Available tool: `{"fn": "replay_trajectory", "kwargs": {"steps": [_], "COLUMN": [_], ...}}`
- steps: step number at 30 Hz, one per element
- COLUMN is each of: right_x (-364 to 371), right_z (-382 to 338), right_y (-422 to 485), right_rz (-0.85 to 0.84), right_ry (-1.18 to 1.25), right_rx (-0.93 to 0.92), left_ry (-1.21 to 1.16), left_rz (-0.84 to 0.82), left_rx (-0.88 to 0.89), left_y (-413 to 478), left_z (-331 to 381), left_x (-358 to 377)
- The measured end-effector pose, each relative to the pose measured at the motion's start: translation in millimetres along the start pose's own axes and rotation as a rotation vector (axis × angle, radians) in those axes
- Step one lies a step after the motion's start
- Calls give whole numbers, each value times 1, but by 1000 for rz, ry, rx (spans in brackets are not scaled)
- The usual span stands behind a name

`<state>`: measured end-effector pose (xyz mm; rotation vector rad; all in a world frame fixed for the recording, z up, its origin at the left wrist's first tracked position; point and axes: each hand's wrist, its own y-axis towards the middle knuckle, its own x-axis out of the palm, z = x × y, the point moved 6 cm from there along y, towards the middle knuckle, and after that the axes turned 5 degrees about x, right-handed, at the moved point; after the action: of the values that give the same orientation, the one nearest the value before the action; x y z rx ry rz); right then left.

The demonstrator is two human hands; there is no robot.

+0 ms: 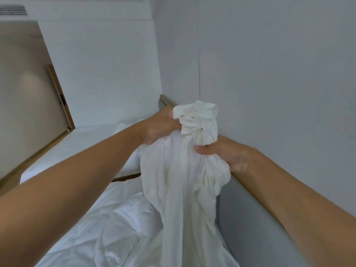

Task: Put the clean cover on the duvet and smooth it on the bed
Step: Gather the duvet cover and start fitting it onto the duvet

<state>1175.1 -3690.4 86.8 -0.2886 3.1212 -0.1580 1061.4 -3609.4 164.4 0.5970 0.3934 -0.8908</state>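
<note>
Above the white bed, the bunched white fabric cover is gripped by left hand and right hand; fitting seems unfinished, smoothing undone.

Grey wall at rt — air vent top left, wood trim by beige panel.

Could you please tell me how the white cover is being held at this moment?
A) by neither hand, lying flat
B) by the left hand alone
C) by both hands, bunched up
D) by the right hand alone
C: the left hand and the right hand both grip the bunched white cover, raised above the bed.
</note>
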Motion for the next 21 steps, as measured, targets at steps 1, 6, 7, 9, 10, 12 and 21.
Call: {"fn": "replay_trajectory", "kwargs": {"steps": [1,6,7,9,10,12,21], "right_x": [-10,-53,-59,-66,-66,-65,-51], "right_z": [-6,-96,-117,-152,-163,-178,-218], "right_y": [3,11,9,6,6,7,-7], "right_rz": [63,282,312,374,383,404,508], "right_ry": [25,12,-8,-53,-84,-215,-395], "right_rx": [-32,-251,-305,-393,-420,-433,-562], "left_ry": [-9,13,3,-50,-92,-138,-200], "left_rz": [4,90,96,73,28,-134,-339], "left_rx": [4,54,52,34,10,-71,-112], "left_y": [5,43,49,57,57,53,46], "left_z": [3,51,62,75,75,72,100], "left_x": [-2,-41,-49,-62,-63,-51,-51]}}
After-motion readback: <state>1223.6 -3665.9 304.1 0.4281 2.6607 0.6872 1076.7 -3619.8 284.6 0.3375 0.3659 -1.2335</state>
